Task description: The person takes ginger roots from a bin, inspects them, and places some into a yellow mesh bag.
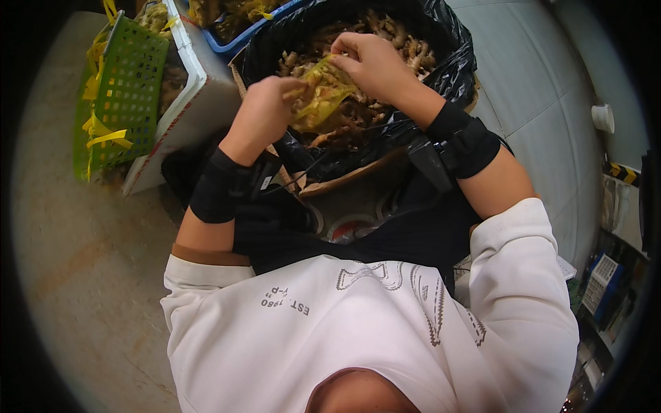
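Observation:
A yellow mesh bag [323, 108] with what looks like ginger inside is stretched between my two hands. My right hand [372, 64] pinches its upper edge between thumb and fingertips. On the other side my left hand [269, 114] grips the bag near its left edge, its fingers partly blurred. Below the bag lies a heap of loose ginger roots [413, 51], in a carton lined with a black plastic bag [457, 62]. Part of the heap is hidden by my hands and the mesh.
A green perforated basket [129, 98] with yellow strips on its rim stands at the left, against a white foam box [201, 98]. Behind them is a blue crate [222, 49] holding more ginger. Tiled floor [521, 77] runs along the right, with a white cylindrical object [603, 118] beyond.

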The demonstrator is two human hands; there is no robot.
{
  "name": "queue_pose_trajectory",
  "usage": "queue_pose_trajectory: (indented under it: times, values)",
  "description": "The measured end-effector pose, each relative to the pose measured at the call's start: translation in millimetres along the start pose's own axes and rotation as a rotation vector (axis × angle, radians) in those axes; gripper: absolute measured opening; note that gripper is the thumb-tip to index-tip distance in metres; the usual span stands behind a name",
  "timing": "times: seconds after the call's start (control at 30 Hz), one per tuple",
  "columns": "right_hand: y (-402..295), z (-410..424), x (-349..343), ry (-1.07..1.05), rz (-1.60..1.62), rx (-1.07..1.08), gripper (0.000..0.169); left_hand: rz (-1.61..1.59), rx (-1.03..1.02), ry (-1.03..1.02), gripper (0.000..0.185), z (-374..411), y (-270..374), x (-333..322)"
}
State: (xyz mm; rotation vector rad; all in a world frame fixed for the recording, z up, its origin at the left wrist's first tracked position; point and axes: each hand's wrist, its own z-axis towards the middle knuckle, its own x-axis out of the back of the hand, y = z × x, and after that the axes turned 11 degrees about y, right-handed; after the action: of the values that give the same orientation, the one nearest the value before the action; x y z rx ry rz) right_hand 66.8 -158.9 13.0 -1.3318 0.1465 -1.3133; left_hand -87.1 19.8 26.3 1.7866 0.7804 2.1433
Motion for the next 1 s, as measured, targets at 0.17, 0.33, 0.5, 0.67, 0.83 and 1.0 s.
queue_pose_trajectory:
  times: [0.17, 0.33, 0.5, 0.67, 0.83, 1.0]
  values:
    - [13, -7, -10, 0.057, -0.025, 0.069, 0.019, -0.098, -0.116, 0.083, 0.036, -6, 14, -7]
    - [0, -2, 0, -0.008, -0.041, -0.011, 0.020, 0.046, -0.102, 0.046, 0.035, -8, 8, -11]
    - [-3, 0, 3, 0.024, -0.010, 0.007, 0.020, 0.049, -0.036, 0.075, 0.042, -8, 10, -12]
    - [-1, 0, 4, 0.055, -0.002, 0.000, 0.021, 0.125, -0.055, -0.004, 0.061, -9, 8, -12]
    - [9, 1, 2, 0.100, -0.011, 0.028, 0.020, 0.234, -0.155, -0.104, 0.081, -5, 9, -9]
    - [11, 3, 7, 0.176, -0.010, -0.066, 0.019, 0.237, -0.007, -0.143, 0.100, -8, 13, 2]
